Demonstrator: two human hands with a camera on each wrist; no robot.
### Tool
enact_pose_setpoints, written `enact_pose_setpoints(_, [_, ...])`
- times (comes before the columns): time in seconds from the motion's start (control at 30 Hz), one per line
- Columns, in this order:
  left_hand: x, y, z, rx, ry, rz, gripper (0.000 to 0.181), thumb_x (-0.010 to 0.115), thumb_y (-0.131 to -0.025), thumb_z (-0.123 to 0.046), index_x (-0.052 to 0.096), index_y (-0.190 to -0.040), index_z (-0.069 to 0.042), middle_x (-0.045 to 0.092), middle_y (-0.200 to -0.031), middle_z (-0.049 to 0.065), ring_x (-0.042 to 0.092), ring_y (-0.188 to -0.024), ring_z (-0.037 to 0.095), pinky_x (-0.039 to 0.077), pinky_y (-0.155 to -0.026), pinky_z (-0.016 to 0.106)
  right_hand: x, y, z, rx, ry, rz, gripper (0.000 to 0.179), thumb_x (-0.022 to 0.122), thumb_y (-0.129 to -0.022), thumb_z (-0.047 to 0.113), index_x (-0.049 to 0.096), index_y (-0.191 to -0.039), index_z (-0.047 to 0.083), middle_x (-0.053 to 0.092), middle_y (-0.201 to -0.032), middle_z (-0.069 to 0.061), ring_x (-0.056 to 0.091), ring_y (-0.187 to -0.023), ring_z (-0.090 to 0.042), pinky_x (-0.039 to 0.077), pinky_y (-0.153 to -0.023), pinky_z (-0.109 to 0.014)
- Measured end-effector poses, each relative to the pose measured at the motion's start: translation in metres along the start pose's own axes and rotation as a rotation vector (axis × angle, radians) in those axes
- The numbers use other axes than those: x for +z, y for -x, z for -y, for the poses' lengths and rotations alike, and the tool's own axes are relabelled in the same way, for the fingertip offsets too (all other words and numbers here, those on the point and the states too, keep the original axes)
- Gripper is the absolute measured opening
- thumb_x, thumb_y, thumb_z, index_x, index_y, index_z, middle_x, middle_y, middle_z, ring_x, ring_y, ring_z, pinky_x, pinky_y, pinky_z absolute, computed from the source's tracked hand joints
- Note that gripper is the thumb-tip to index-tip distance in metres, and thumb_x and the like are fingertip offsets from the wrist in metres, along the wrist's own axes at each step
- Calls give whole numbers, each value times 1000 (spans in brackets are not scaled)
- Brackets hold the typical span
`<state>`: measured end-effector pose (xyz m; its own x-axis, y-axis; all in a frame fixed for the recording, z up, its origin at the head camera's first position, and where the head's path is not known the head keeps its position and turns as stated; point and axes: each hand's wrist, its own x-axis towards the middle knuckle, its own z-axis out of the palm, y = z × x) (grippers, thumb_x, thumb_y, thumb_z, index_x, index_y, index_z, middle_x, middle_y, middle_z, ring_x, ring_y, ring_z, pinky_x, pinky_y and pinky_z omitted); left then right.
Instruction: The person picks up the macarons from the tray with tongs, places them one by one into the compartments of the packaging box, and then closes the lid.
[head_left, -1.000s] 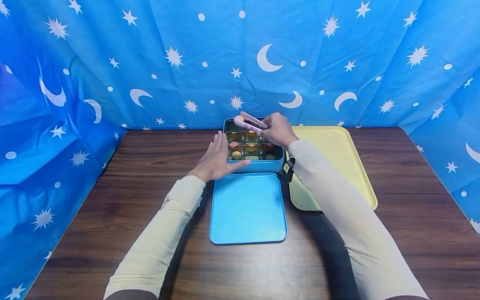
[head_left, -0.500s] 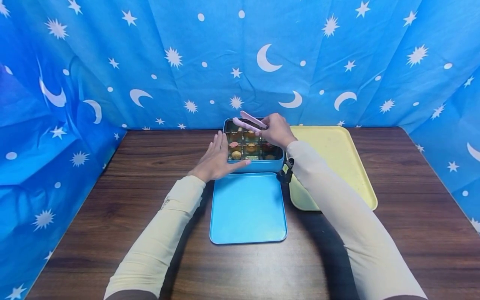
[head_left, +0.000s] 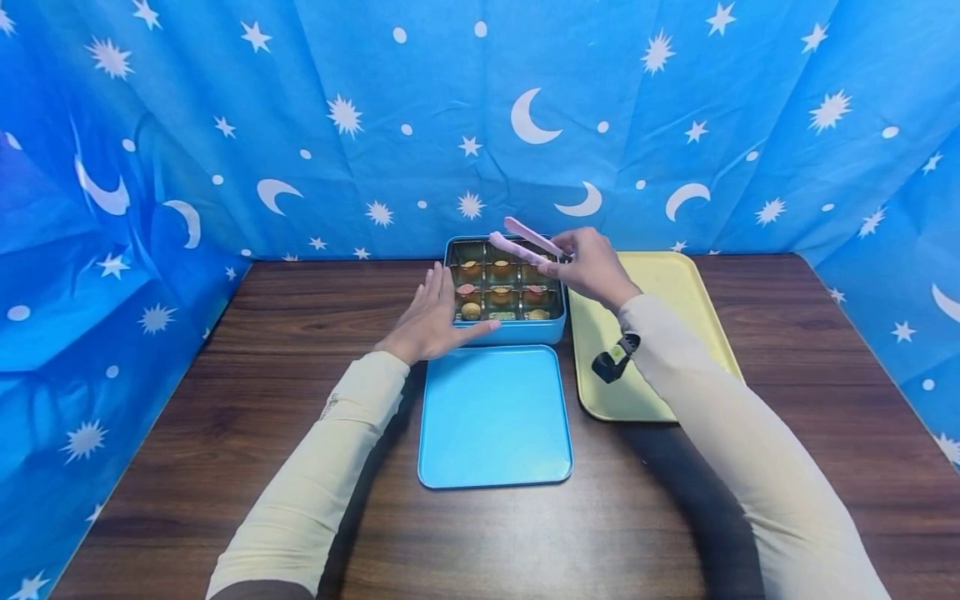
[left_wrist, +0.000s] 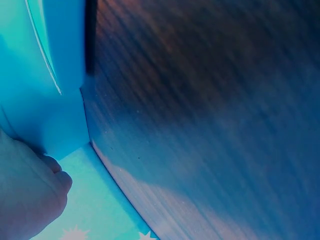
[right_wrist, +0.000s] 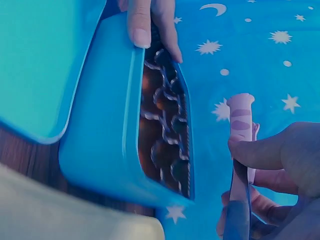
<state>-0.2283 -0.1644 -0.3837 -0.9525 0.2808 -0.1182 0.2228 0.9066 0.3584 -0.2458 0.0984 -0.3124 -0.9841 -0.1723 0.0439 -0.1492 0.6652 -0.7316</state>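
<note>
A blue tin box (head_left: pixel 517 333) stands near the back curtain, its clear insert split into several small compartments. Small round cookies (head_left: pixel 471 311), yellowish and a few pinkish, lie in many of them. My left hand (head_left: pixel 427 325) rests against the tin's left side with fingers straight, its thumb stretched along the front rim. Pink tongs (head_left: pixel 517 250) are held in my right hand (head_left: pixel 596 267) above the tin's back right part. The tong tips are apart with nothing between them. In the right wrist view, my right thumb and fingers pinch the tongs (right_wrist: pixel 241 120) beside the tin (right_wrist: pixel 110 110).
A flat blue lid (head_left: pixel 495 417) lies on the wooden table (head_left: pixel 300 333) just in front of the tin. To the right is a yellow tray (head_left: pixel 615 400), partly under my right forearm. A blue star-and-moon curtain (head_left: pixel 450 83) closes off the back and sides.
A yellowish cookie held in the tong tips at first was let go over the tin's back left part. My right hand then moved right with the tongs; my left hand stayed put.
</note>
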Motion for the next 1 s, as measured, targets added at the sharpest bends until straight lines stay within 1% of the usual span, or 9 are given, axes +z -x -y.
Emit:
enact_pose_setpoints(0.07, [0, 0, 0, 1, -8, -1, 128, 44, -83, -88, -12, -159, 0, -17, -166, 19, -13, -154, 34, 1, -123, 52, -8, 6, -4, 6, 5, -11, 41, 74, -94, 18, 66, -130, -3, 65, -124, -20, 53, -103, -31, 47, -83, -43])
enact_pose_setpoints(0.17, [0, 0, 0, 0, -16, -8, 129, 43, -83, -89, -11, -159, 0, -16, -167, 19, -11, -154, 34, 3, -123, 52, -19, 15, -11, 7, 14, -30, 40, 74, -95, 17, 67, -129, -3, 66, -119, -20, 52, -95, -30, 43, -70, -37])
enact_pose_setpoints(0.23, [0, 0, 0, -3, -15, -10, 130, 43, -82, -89, -10, -159, 0, -15, -167, 19, -11, -154, 34, 3, -123, 51, -27, 22, -16, 1, 23, -49, 40, 74, -94, 17, 67, -128, -4, 66, -118, -20, 52, -89, -29, 42, -64, -35])
enact_pose_setpoints(0.37, [0, 0, 0, -8, -10, -9, 130, 43, -81, -90, -10, -160, -1, -16, -167, 18, -14, -154, 31, 2, -124, 49, -43, 38, -25, -4, 59, -75, 41, 75, -93, 18, 68, -127, -4, 67, -116, -20, 51, -76, -26, 41, -58, -33])
enact_pose_setpoints(0.5, [-1, 0, 0, -5, -15, -8, 130, 43, -81, -90, -11, -159, -1, -17, -167, 18, -14, -154, 31, 1, -124, 49, -57, 55, -35, 6, 102, -91, 44, 76, -93, 22, 67, -127, -4, 65, -113, -21, 51, -69, -25, 41, -53, -33])
enact_pose_setpoints(0.67, [-1, 2, -2, -4, -10, -5, 130, 43, -81, -90, -11, -159, -1, -16, -167, 18, -13, -154, 32, 1, -124, 48, -75, 78, -50, 4, 153, -143, 48, 76, -92, 25, 67, -128, -5, 62, -107, -21, 50, -73, -28, 41, -53, -35])
enact_pose_setpoints(0.87, [-1, 3, -2, -10, 1, 0, 131, 43, -81, -90, -12, -159, -1, -17, -167, 17, -14, -154, 31, 0, -123, 49, -97, 101, -75, -5, 223, -181, 52, 77, -92, 28, 66, -125, -10, 65, -104, -26, 51, -85, -33, 38, -62, -40])
enact_pose_setpoints(0.93, [0, 2, -1, -8, 2, -1, 130, 43, -81, -90, -12, -159, -1, -17, -167, 17, -14, -154, 31, 0, -123, 50, -103, 108, -84, -8, 240, -190, 53, 77, -91, 29, 66, -124, -12, 66, -103, -28, 51, -86, -33, 38, -64, -40])
enact_pose_setpoints(1.0, [0, 2, -2, -6, 5, -2, 130, 44, -81, -90, -12, -159, -1, -18, -167, 17, -15, -153, 31, 0, -123, 49, -108, 115, -93, 2, 248, -197, 53, 77, -91, 29, 66, -122, -12, 66, -99, -28, 51, -82, -32, 39, -61, -39])
